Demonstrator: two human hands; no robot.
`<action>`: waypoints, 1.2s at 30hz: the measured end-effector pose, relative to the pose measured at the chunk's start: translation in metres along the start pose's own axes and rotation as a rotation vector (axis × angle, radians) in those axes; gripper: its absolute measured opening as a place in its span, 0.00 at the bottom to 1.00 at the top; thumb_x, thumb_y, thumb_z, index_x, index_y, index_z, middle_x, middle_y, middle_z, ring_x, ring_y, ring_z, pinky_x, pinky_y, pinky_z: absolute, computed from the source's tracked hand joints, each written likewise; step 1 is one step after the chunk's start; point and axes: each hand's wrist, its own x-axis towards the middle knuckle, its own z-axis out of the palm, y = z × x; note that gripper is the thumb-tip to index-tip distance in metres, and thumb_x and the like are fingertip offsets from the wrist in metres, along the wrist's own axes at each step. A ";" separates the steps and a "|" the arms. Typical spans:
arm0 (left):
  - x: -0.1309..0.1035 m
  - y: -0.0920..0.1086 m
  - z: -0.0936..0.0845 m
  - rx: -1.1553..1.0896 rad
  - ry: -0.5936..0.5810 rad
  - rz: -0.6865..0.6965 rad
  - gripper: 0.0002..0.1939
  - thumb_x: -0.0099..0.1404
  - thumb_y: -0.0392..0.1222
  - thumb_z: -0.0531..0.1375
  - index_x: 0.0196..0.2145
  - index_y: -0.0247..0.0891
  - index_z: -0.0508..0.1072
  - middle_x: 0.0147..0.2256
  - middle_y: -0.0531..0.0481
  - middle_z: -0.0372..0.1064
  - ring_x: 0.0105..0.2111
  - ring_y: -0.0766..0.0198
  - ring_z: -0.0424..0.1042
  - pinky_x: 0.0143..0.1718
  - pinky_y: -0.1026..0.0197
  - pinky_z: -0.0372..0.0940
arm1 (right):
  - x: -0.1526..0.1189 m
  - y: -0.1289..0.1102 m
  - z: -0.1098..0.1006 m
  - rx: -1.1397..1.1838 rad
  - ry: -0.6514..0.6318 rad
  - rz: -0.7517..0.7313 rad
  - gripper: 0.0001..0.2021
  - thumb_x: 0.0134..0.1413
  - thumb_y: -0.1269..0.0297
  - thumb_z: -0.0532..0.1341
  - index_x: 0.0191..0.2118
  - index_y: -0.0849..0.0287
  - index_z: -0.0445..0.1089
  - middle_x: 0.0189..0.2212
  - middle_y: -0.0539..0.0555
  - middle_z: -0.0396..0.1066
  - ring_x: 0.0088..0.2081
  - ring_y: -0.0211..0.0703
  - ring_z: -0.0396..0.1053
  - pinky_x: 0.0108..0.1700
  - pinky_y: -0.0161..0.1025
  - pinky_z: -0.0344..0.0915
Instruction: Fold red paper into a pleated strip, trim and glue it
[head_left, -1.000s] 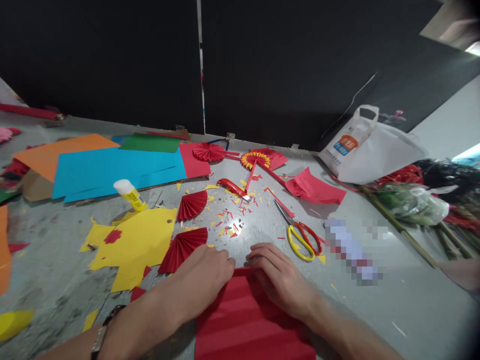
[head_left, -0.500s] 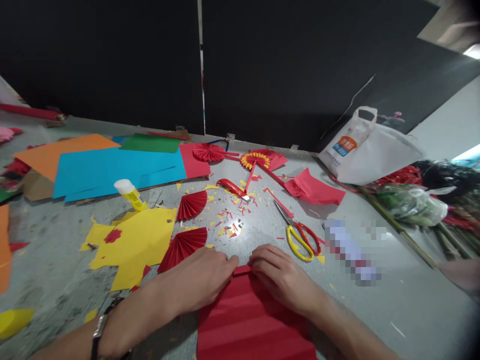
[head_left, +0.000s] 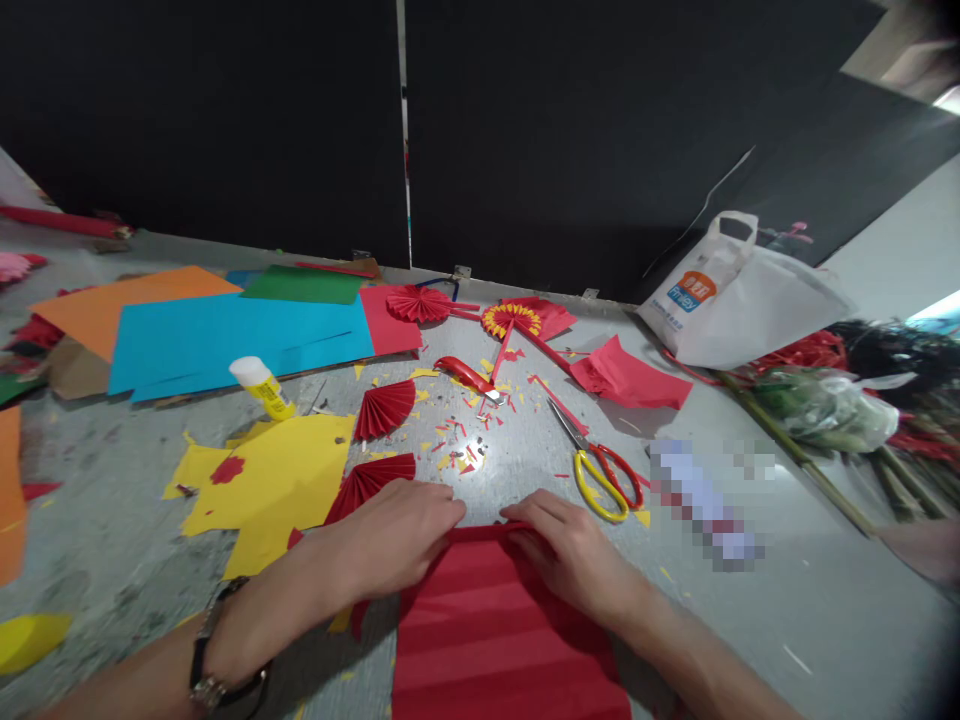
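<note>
A sheet of red paper (head_left: 510, 630) lies in front of me, creased crosswise, with a narrow fold along its far edge. My left hand (head_left: 409, 530) pinches the left end of that fold. At the right end, my right hand (head_left: 559, 550) has its fingers closed on the same edge. Just beyond my left hand lie two pleated red paper fans, a nearer one (head_left: 375, 480) partly behind the hand and a farther one (head_left: 386, 408). Scissors with one yellow and one red handle (head_left: 604, 485) rest to the right of my right hand.
A glue stick (head_left: 262, 388) stands by cut yellow paper (head_left: 292, 475). Blue card (head_left: 240, 340) lies at the back left. A red cutter (head_left: 465, 373) sits among paper scraps. A white plastic bag (head_left: 727, 300) and stems (head_left: 802, 460) are at the right; a black wall (head_left: 600, 130) rises behind.
My hands have moved slightly apart along the folded edge, and more of the fold shows between them. My left wrist has turned a little.
</note>
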 end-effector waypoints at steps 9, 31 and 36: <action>0.001 0.001 0.002 0.121 0.056 0.031 0.14 0.68 0.21 0.59 0.41 0.38 0.77 0.40 0.46 0.78 0.37 0.53 0.78 0.36 0.55 0.65 | -0.002 0.007 0.002 -0.122 0.046 -0.069 0.12 0.76 0.77 0.57 0.50 0.57 0.77 0.42 0.58 0.78 0.43 0.50 0.76 0.45 0.45 0.77; -0.034 -0.012 0.045 0.239 0.484 0.209 0.15 0.68 0.23 0.58 0.47 0.33 0.78 0.48 0.40 0.75 0.47 0.49 0.74 0.53 0.48 0.72 | -0.006 -0.007 -0.013 -0.381 -0.127 -0.267 0.10 0.75 0.75 0.61 0.55 0.66 0.75 0.50 0.63 0.79 0.49 0.54 0.76 0.50 0.50 0.75; -0.036 -0.016 0.039 -0.120 0.471 0.191 0.12 0.76 0.27 0.56 0.47 0.37 0.78 0.47 0.43 0.72 0.45 0.53 0.72 0.49 0.53 0.69 | 0.017 -0.020 -0.011 -0.396 -0.140 -0.158 0.04 0.72 0.73 0.67 0.42 0.59 0.76 0.40 0.54 0.78 0.41 0.49 0.75 0.43 0.46 0.72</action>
